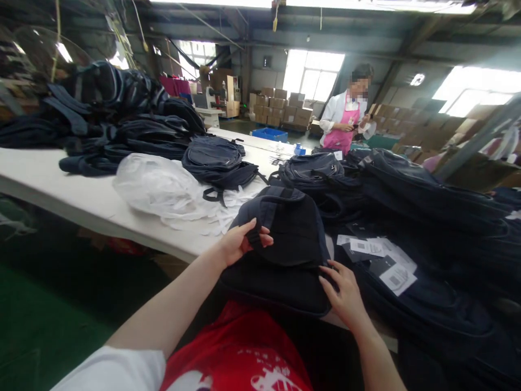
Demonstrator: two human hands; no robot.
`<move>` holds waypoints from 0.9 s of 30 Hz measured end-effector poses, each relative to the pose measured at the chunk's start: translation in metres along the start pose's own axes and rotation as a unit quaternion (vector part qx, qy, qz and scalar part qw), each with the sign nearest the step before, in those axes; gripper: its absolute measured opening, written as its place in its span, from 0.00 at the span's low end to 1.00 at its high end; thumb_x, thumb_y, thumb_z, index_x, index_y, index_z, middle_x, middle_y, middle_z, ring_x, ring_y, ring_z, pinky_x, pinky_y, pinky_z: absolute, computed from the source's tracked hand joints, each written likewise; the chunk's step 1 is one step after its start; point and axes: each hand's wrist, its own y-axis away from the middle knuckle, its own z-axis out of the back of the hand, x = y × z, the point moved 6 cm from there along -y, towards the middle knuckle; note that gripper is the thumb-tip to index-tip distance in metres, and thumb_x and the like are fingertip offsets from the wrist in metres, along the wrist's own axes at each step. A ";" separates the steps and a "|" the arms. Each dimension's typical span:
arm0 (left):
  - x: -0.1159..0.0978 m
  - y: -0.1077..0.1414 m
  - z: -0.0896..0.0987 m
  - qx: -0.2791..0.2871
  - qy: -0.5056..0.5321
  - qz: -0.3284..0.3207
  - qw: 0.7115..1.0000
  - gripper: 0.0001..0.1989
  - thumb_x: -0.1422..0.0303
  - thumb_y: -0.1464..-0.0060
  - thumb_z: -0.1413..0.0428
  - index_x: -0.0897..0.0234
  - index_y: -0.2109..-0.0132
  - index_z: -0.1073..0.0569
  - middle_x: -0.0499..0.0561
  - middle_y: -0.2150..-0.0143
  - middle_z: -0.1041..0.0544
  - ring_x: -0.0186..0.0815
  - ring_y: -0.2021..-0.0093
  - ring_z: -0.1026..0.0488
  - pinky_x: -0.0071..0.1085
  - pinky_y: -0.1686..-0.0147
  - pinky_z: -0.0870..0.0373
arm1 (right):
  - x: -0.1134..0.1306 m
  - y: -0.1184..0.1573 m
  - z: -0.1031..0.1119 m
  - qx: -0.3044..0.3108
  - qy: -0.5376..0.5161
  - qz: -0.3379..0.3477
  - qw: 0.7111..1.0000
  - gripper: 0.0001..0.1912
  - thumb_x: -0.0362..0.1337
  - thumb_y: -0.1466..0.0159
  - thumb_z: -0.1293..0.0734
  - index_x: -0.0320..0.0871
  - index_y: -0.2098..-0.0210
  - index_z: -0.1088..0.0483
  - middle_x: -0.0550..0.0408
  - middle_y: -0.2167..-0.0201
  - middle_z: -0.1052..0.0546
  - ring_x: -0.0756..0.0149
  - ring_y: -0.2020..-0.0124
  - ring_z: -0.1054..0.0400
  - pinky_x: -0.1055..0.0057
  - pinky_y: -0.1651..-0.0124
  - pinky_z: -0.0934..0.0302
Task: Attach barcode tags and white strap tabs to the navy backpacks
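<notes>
A dark navy backpack [293, 233] lies at the table's near edge, right in front of my body, with its straps upward. My left hand [244, 241] is closed around a shoulder strap of it, near the black buckle. At the backpack's lower right side rests my right hand [344, 288], its fingers apart and touching the edge of the fabric. Close by on the right, several tags [378, 255] with printed labels lie on another dark backpack [431, 304].
A clear plastic bag [158, 184] and white paper strips [228, 212] lie on the white table [52, 174]. Piles of backpacks stand left [122, 125] and right [419, 190]. Across the table stands a person in a pink apron [344, 127], near a blue crate [269, 134].
</notes>
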 end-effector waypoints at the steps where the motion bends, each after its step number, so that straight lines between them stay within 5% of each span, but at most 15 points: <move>1: -0.003 0.000 0.001 -0.006 0.037 -0.004 0.999 0.19 0.61 0.36 0.53 0.73 0.62 0.24 0.62 0.67 0.19 0.42 0.63 0.20 0.35 0.56 0.26 | 0.001 -0.006 0.003 -0.008 -0.014 0.001 1.000 0.17 0.45 0.34 0.39 0.45 0.51 0.27 0.45 0.48 0.29 0.51 0.45 0.36 0.51 0.42 0.41; 4: -0.015 -0.003 0.008 -0.029 0.115 -0.030 0.993 0.19 0.63 0.35 0.55 0.74 0.61 0.25 0.60 0.68 0.19 0.42 0.63 0.20 0.36 0.55 0.25 | 0.010 -0.027 0.005 -0.008 -0.058 0.022 0.998 0.19 0.39 0.35 0.40 0.44 0.46 0.31 0.46 0.48 0.28 0.55 0.46 0.34 0.52 0.41 0.40; 7: -0.023 -0.008 0.014 -0.041 0.128 -0.048 0.990 0.18 0.64 0.35 0.55 0.74 0.59 0.25 0.60 0.67 0.19 0.42 0.63 0.20 0.36 0.57 0.24 | 0.028 -0.045 0.000 0.056 -0.100 0.060 0.992 0.24 0.32 0.39 0.41 0.45 0.43 0.33 0.49 0.48 0.26 0.58 0.46 0.33 0.54 0.41 0.39; 13: -0.024 -0.014 0.022 -0.056 0.142 -0.055 0.987 0.18 0.64 0.35 0.55 0.74 0.59 0.25 0.60 0.66 0.19 0.41 0.63 0.20 0.34 0.58 0.24 | 0.060 -0.060 -0.006 0.158 -0.096 0.112 0.976 0.21 0.29 0.41 0.39 0.46 0.51 0.26 0.51 0.53 0.23 0.60 0.51 0.29 0.59 0.44 0.36; 20: -0.027 -0.026 0.033 -0.144 0.177 -0.118 0.967 0.16 0.66 0.34 0.55 0.71 0.63 0.28 0.58 0.70 0.20 0.38 0.66 0.20 0.32 0.60 0.24 | 0.048 -0.065 -0.003 0.101 0.007 0.122 0.987 0.14 0.36 0.33 0.40 0.46 0.53 0.24 0.51 0.57 0.20 0.59 0.57 0.25 0.60 0.51 0.31; 27: -0.029 -0.049 0.037 -0.223 0.205 -0.161 0.939 0.14 0.65 0.35 0.54 0.69 0.64 0.30 0.56 0.73 0.21 0.37 0.69 0.20 0.31 0.61 0.24 | 0.047 -0.053 -0.009 0.114 0.041 0.163 0.979 0.14 0.34 0.32 0.40 0.45 0.54 0.24 0.52 0.57 0.20 0.62 0.57 0.24 0.64 0.50 0.30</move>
